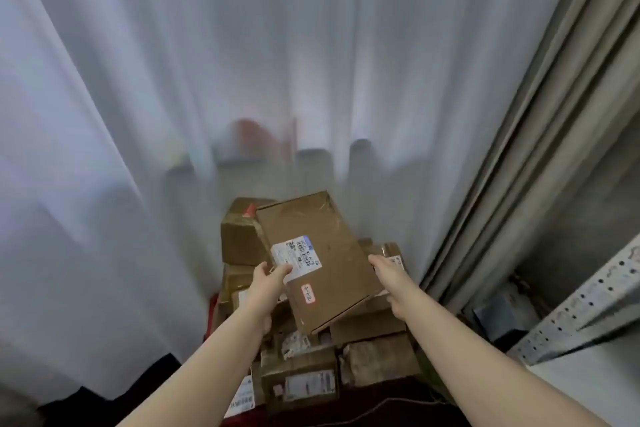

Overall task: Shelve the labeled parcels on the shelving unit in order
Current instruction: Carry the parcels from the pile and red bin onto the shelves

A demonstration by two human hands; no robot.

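Both hands, left hand (pixel 268 279) and right hand (pixel 388 274), have fingers clamped on a flat labeled parcel (pixel 318 260) over the box pile (pixel 311 357), center frame.

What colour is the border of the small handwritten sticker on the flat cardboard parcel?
Red, around a white small handwritten sticker; the head view shows it.

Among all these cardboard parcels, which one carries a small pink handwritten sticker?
The flat parcel held tilted between the left hand and right hand; its pink sticker sits below the white shipping label.
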